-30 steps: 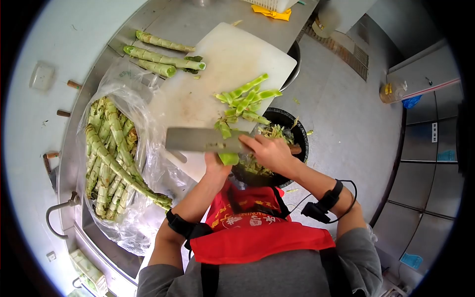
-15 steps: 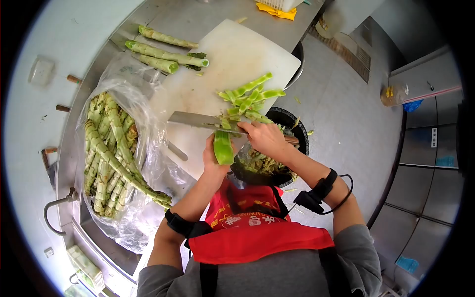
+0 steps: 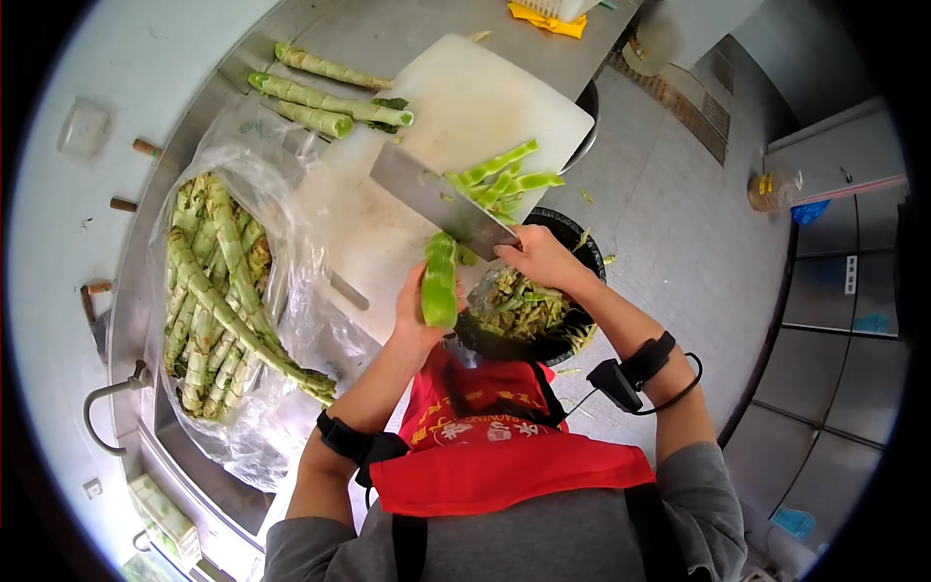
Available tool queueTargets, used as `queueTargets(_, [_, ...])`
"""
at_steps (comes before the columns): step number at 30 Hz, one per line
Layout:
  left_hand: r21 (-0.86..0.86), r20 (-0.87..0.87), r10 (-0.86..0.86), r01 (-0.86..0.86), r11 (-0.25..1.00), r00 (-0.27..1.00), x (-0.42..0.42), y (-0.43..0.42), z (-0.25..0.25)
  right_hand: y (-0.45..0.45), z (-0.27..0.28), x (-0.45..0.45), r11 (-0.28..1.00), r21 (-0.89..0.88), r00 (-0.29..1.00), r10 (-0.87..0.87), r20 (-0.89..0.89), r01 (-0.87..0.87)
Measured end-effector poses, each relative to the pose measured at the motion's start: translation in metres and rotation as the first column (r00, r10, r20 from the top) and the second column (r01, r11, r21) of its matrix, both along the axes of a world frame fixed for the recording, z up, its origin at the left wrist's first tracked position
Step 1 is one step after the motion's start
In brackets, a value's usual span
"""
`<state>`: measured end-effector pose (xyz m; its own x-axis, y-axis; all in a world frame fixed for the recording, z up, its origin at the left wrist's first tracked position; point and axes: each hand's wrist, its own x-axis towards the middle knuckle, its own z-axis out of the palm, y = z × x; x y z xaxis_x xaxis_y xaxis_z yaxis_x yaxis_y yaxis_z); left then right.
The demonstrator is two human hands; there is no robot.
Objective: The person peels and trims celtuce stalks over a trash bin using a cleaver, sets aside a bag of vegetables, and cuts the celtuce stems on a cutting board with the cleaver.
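My left hand (image 3: 415, 308) is wrapped round a peeled green stem piece (image 3: 440, 281), which points away from me over the near edge of the white cutting board (image 3: 456, 87). My right hand (image 3: 540, 258) grips a wide cleaver (image 3: 432, 194); its handle is mostly hidden by the fingers. The blade is tilted up to the left, beyond the stem piece and apart from most of it. Green peel strips (image 3: 504, 179) lie on the board just past the blade. Below my right hand, a black bin (image 3: 558, 225) holds peelings.
Unpeeled stems (image 3: 335, 104) lie left of the board. A clear plastic bag (image 3: 291, 228) with several long stems (image 3: 208, 301) sits over the sink at left. A knife (image 3: 347, 291) lies at the board's near left edge. A yellow cloth (image 3: 548, 19) is at the far edge.
The cleaver has left the stem piece, moving away and turning so its blade points up-left. The stem piece stands more clearly in view in my left hand.
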<state>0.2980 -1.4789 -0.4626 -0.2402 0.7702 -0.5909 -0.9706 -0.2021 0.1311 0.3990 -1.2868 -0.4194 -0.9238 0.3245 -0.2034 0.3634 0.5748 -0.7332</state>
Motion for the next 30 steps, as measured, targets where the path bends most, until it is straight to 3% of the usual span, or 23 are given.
queueTargets(1, [0.001, -0.020, -0.009, 0.009, 1.000, 1.000, 0.000, 0.000, -0.004, 0.003, -0.001, 0.001, 0.998, -0.063, 1.000, -0.029, 0.006, 0.029])
queueTargets(3, [0.000, -0.058, -0.021, 0.021, 1.000, 0.998, 0.001, 0.001, -0.002, -0.009, 0.001, 0.007, 0.990, 0.137, 0.987, 0.051, -0.154, -0.029])
queueTargets(5, [-0.114, -0.094, 0.008, -0.019, 0.993, 0.996, 0.008, 0.008, 0.011, -0.027, 0.007, 0.015, 0.923, 0.375, 0.947, 0.188, -0.260, -0.080])
queueTargets(8, [-0.197, -0.107, 0.041, -0.061, 0.979, 0.993, 0.016, 0.012, 0.008, -0.047, 0.019, 0.019, 0.862, 0.483, 0.961, 0.244, -0.127, -0.155])
queueTargets(10, [-0.172, -0.048, 0.036, -0.044, 0.984, 0.998, 0.013, 0.007, 0.001, -0.038, -0.003, 0.017, 0.846, 0.511, 0.970, 0.226, -0.087, -0.151])
queueTargets(12, [-0.194, -0.094, 0.000, -0.018, 0.981, 0.996, 0.013, 0.010, 0.002, -0.021, -0.017, 0.005, 0.825, 0.543, 0.982, 0.190, -0.004, -0.158])
queueTargets(16, [-0.248, -0.162, -0.034, -0.007, 0.969, 0.986, 0.015, 0.008, 0.002, -0.031, 0.005, 0.007, 0.862, 0.489, 0.977, 0.198, -0.081, -0.134])
queueTargets(19, [-0.312, -0.234, -0.109, 0.032, 0.950, 0.966, 0.015, 0.002, 0.001, -0.022, 0.006, 0.006, 0.944, 0.326, 0.971, 0.132, -0.202, -0.060])
queueTargets(22, [-0.362, -0.302, -0.164, 0.046, 0.931, 0.939, 0.013, -0.010, -0.008, -0.011, 0.017, 0.001, 0.963, 0.239, 0.992, -0.111, -0.062, 0.122])
queueTargets(23, [-0.375, -0.321, -0.181, 0.050, 0.926, 0.930, 0.014, -0.011, -0.005, -0.009, 0.018, 0.002, 0.968, 0.195, 0.984, -0.134, -0.121, 0.156])
queueTargets(26, [-0.382, -0.418, -0.210, 0.038, 0.924, 0.884, 0.017, -0.011, 0.003, -0.019, 0.009, 0.012, 0.953, 0.303, 0.951, 0.066, -0.301, 0.030])
queueTargets(30, [-0.346, -0.499, -0.118, -0.073, 0.935, 0.859, 0.024, -0.002, -0.007, -0.040, 0.015, 0.022, 0.861, 0.497, 0.966, 0.210, -0.152, -0.109])
